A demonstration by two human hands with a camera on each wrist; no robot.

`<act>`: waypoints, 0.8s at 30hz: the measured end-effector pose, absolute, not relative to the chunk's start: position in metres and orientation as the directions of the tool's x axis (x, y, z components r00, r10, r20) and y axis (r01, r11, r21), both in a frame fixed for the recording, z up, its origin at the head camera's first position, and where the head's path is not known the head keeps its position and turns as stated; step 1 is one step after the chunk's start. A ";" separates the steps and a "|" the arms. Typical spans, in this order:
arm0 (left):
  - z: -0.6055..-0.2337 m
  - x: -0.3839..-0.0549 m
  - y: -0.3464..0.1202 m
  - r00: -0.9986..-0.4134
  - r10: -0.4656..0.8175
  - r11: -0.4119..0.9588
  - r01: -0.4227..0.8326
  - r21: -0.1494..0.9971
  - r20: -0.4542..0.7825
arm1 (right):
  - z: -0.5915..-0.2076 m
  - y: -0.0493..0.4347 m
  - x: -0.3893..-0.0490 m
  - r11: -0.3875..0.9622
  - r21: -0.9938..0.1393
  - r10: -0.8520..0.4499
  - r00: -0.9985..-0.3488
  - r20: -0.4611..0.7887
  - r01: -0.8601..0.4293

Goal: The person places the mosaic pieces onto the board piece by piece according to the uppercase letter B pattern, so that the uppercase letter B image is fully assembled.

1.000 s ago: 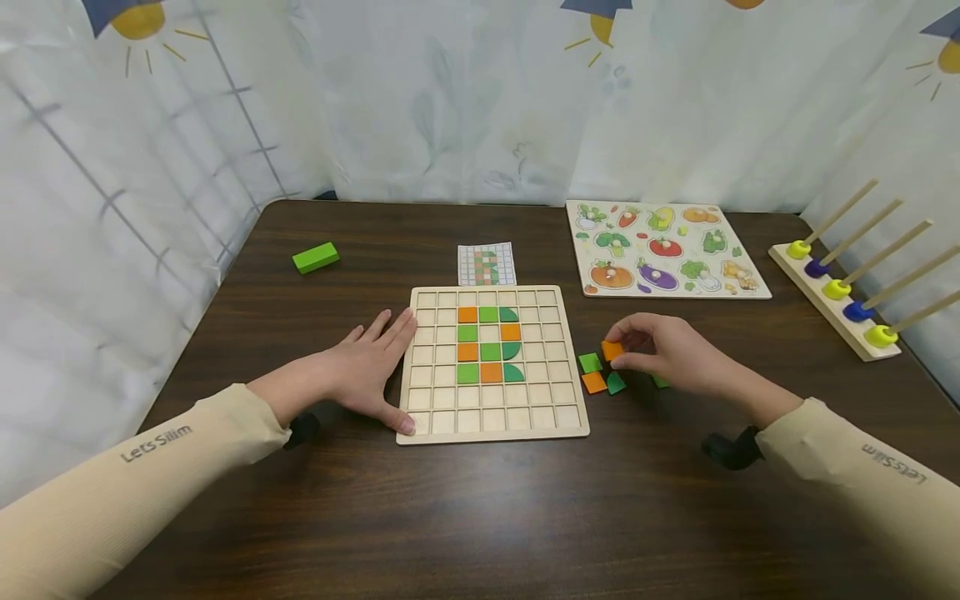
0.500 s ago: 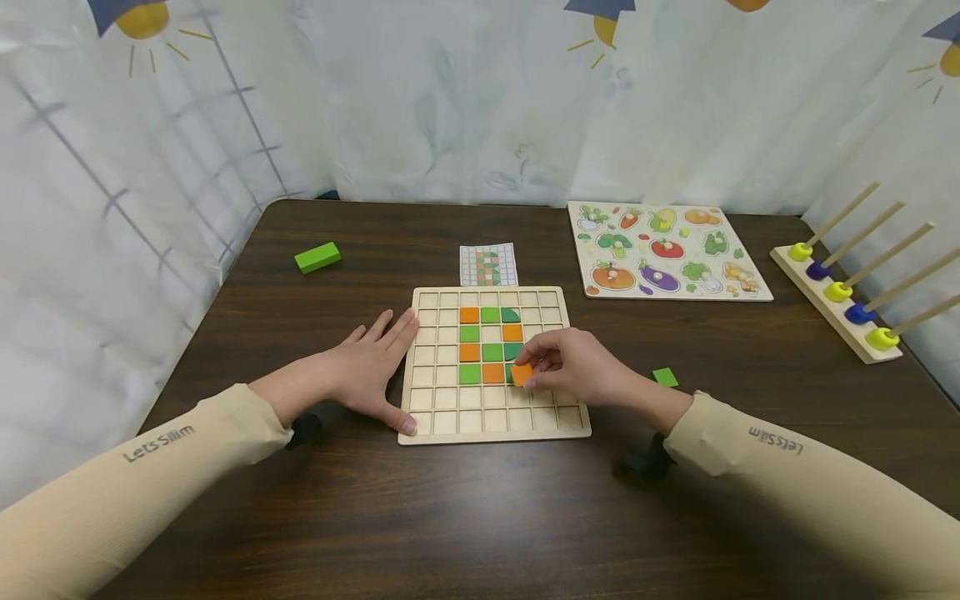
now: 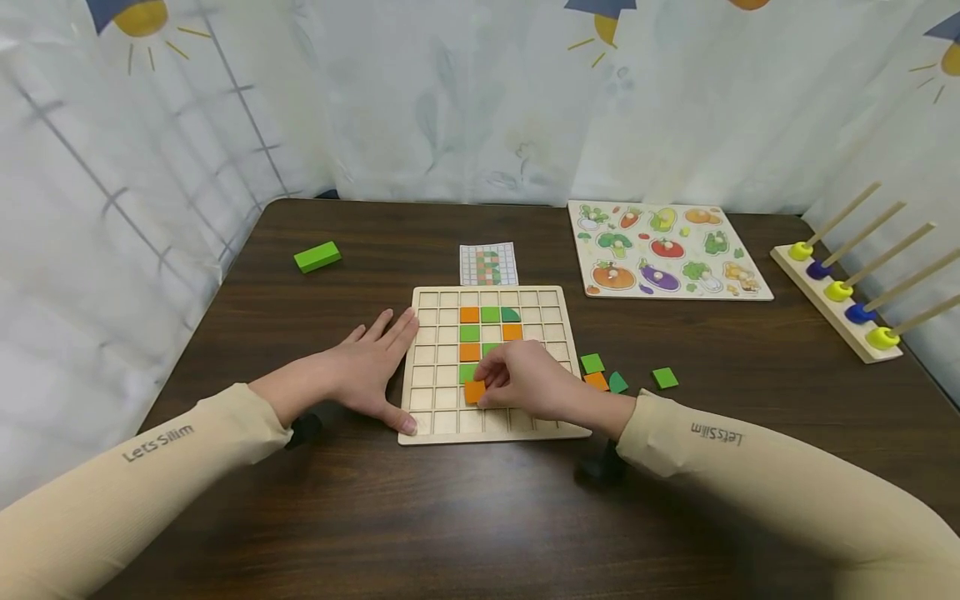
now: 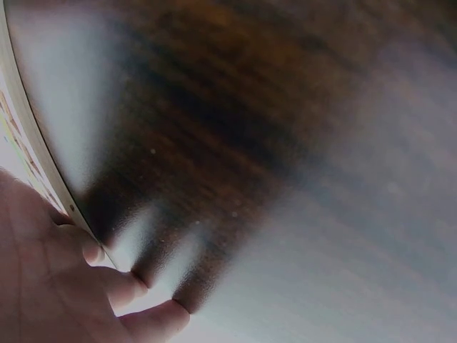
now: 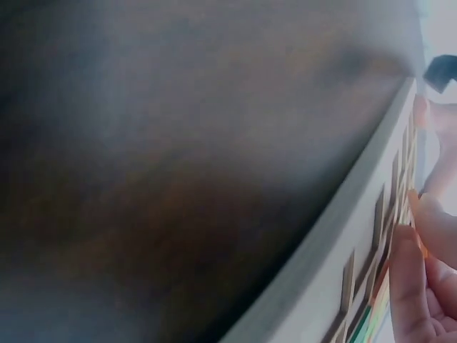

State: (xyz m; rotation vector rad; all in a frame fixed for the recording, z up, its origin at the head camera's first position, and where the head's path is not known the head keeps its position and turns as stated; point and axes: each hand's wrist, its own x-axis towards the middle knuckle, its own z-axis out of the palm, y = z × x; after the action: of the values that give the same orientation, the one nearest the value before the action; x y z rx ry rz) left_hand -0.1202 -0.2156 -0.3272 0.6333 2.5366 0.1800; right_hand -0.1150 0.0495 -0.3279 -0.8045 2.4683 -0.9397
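A wooden grid board (image 3: 450,422) lies on the dark table, with orange, light green and dark green tiles set in its middle columns. My right hand (image 3: 528,381) pinches an orange square tile (image 3: 474,392) just below the light green tile (image 3: 468,372) in the left column of the pattern. That hand covers part of the pattern. With fingers spread, my left hand (image 3: 367,371) rests along the board's left edge, thumb and fingertips on the rim. In the left wrist view, the left hand's fingers (image 4: 153,321) reach over the table beside the board's edge.
Right of the board lie a green square tile (image 3: 592,363), an orange one (image 3: 596,381), a dark green quarter-round tile (image 3: 617,382) and another green square (image 3: 664,378). Behind stand a pattern card (image 3: 488,264), a green block (image 3: 317,257), a vegetable puzzle (image 3: 667,250) and a peg stacker (image 3: 836,304).
My right hand has lifted the orange tile from the loose pieces at the right and carried it left over the board to the pattern's lower left. The left hand stays put.
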 end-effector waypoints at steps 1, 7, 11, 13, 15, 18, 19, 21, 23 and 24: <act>-0.327 -0.120 -0.216 -0.758 0.470 0.883 0.402 0.243 -0.451 | -0.328 0.048 -0.114 0.615 -0.685 -0.634 -0.762 -0.136 -0.390; -0.327 -0.120 -0.216 -0.760 0.474 0.881 0.404 0.247 -0.446 | -0.330 0.042 -0.111 0.639 -0.642 -0.633 -0.763 -0.126 -0.424; -0.327 -0.121 -0.217 -0.759 0.471 0.882 0.401 0.246 -0.449 | -0.330 0.038 -0.110 0.658 -0.617 -0.628 -0.767 -0.132 -0.433; -0.327 -0.121 -0.217 -0.759 0.470 0.883 0.400 0.246 -0.451 | -0.329 0.037 -0.110 0.666 -0.607 -0.626 -0.768 -0.137 -0.435; -0.327 -0.121 -0.217 -0.758 0.469 0.883 0.401 0.244 -0.454 | -0.330 0.036 -0.109 0.672 -0.601 -0.623 -0.769 -0.144 -0.433; -0.327 -0.121 -0.216 -0.756 0.473 0.881 0.405 0.244 -0.453 | -0.331 0.035 -0.109 0.678 -0.591 -0.623 -0.769 -0.145 -0.437; -0.327 -0.121 -0.216 -0.755 0.473 0.881 0.406 0.243 -0.453 | -0.330 0.035 -0.109 0.678 -0.588 -0.625 -0.767 -0.144 -0.442; -0.328 -0.121 -0.216 -0.755 0.473 0.881 0.407 0.241 -0.454 | -0.331 0.035 -0.109 0.679 -0.581 -0.626 -0.767 -0.140 -0.448; -0.327 -0.121 -0.216 -0.755 0.473 0.881 0.407 0.240 -0.454 | -0.331 0.035 -0.109 0.678 -0.572 -0.632 -0.764 -0.132 -0.462; -0.327 -0.121 -0.216 -0.756 0.473 0.881 0.407 0.240 -0.453 | -0.330 0.034 -0.109 0.677 -0.564 -0.636 -0.762 -0.125 -0.473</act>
State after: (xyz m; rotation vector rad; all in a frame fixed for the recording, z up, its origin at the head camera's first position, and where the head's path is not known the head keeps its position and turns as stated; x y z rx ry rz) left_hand -0.1211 -0.2161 -0.3272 0.6383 2.5344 0.1717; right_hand -0.1086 0.0342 -0.3305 -0.8793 2.5807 -0.7416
